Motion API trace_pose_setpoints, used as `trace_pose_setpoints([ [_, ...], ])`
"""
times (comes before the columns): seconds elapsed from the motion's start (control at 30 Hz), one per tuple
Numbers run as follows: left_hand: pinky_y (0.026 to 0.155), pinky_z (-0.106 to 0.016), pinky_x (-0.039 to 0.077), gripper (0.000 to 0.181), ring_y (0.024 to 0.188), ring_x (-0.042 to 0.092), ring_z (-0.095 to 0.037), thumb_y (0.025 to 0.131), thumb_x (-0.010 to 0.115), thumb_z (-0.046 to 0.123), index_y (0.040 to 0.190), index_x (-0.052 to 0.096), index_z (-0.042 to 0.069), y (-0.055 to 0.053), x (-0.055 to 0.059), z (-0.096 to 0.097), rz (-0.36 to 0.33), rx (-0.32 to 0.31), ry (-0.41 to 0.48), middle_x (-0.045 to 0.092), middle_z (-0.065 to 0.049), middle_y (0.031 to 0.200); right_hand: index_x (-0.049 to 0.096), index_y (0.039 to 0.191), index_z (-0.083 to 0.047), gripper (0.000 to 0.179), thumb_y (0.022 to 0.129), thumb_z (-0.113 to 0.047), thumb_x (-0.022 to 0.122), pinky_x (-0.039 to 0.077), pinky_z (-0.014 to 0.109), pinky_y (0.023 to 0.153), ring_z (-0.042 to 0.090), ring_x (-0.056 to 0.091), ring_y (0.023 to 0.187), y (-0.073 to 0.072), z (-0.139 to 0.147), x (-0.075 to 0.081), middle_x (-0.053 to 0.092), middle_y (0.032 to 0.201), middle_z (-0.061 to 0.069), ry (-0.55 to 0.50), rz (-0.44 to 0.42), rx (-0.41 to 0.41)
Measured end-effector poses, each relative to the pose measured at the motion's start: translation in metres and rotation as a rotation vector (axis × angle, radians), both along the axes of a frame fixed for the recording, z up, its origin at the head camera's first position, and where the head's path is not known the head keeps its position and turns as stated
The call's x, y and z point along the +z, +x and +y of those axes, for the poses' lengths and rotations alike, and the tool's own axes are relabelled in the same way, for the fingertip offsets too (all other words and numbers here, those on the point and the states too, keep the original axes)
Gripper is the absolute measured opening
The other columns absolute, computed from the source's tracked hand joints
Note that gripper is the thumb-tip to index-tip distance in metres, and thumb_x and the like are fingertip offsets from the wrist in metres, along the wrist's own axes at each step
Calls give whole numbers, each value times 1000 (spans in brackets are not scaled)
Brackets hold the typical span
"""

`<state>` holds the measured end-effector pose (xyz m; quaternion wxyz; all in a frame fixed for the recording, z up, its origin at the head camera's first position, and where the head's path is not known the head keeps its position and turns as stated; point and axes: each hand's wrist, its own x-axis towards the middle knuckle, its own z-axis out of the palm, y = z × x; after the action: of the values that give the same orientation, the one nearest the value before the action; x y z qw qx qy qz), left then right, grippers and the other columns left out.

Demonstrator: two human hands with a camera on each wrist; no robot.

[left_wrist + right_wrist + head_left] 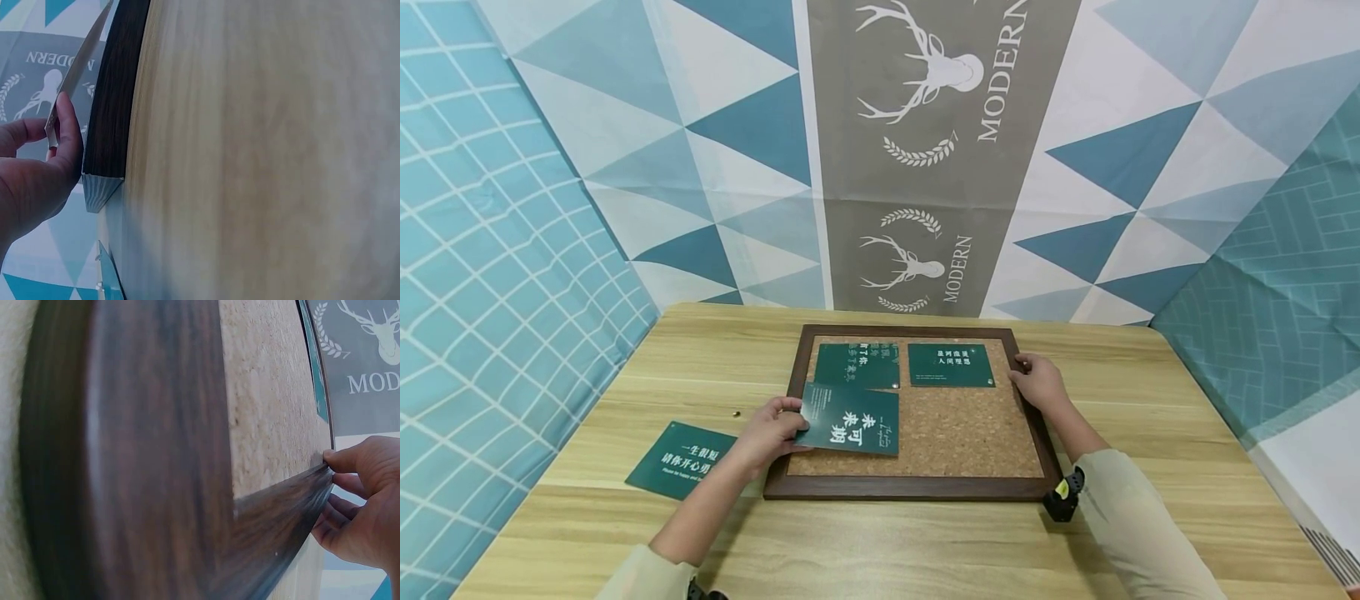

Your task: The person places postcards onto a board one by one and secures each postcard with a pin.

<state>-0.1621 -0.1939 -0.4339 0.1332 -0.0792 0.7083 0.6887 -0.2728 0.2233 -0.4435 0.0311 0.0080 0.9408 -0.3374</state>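
My left hand (769,435) pinches the left edge of a green card (880,404) with white lettering, held over the lower left of a corkboard (970,433). In the left wrist view the card (82,59) appears edge-on between thumb and fingers, beside the dark wooden frame (115,94). On the board's right side my right hand (1042,385) grips the frame, thumb on its inner edge and fingers round the outside, as the right wrist view of the hand (375,494) shows. Two more green cards, one upper left (838,365) and one upper right (951,365), lie on the cork.
Left of the board, another green card (666,458) lies on the wooden table (925,550), partly hidden by my left forearm. A small brass-coloured pin (736,413) lies near it. Behind the table stands a patterned wall covering (910,183).
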Motion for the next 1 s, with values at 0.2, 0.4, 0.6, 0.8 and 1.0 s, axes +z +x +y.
trace_pose_setpoints([
  [0.2,77,-38,56,43,78,59,-13,86,46,1,126,33,-5,-1,-1,2,4,-3,3,56,-9,95,43,135,7,45,96,-13,50,47,52,89,44,48,117,0,0,0,46,131,32,0,5,1],
  [0.4,76,-37,57,42,78,57,-14,86,46,-1,126,33,-5,-1,-1,5,10,12,-13,53,-10,95,42,135,7,45,96,-12,50,47,52,89,44,47,118,1,0,1,45,132,33,-8,4,1],
  [0.6,70,-32,58,41,74,57,-14,86,49,0,124,36,-6,-2,1,8,9,54,-99,52,-8,89,42,136,7,45,96,-13,50,47,52,89,44,47,118,1,0,0,45,132,32,-11,1,1],
  [0.8,62,-30,57,33,67,55,-14,86,53,3,117,43,-6,-3,4,8,20,47,-210,61,-11,86,42,136,7,45,96,-13,50,47,52,89,44,47,118,1,0,0,45,133,32,-15,0,-3],
  [1.0,55,-30,55,30,60,51,-13,86,57,5,112,49,-6,-3,6,9,33,25,-318,57,-7,77,43,135,7,44,96,-12,50,46,53,90,44,46,119,1,0,0,44,133,33,-20,6,-6],
])
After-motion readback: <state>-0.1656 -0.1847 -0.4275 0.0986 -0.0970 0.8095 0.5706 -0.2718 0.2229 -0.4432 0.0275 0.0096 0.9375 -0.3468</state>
